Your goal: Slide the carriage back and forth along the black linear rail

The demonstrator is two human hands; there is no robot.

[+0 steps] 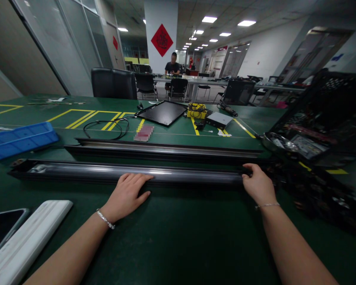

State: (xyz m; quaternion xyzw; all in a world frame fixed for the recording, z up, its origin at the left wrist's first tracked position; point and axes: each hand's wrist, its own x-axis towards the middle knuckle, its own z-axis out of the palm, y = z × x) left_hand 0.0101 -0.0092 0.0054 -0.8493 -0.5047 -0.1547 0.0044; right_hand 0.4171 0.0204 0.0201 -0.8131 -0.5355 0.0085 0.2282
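As the hands are resting well apart on a long dark metal rail (192, 176), the left hand (127, 196) is lying flat across its near edge, while the right hand (257, 184) is curling its fingers over the rail's right end. The rail is lying lengthwise on the green bench (178, 237), with a second rail (163, 149) running parallel just beyond it. A blue plastic tray (20, 140) is sitting to the left, and a black crate (323, 118) is tilting at the right.
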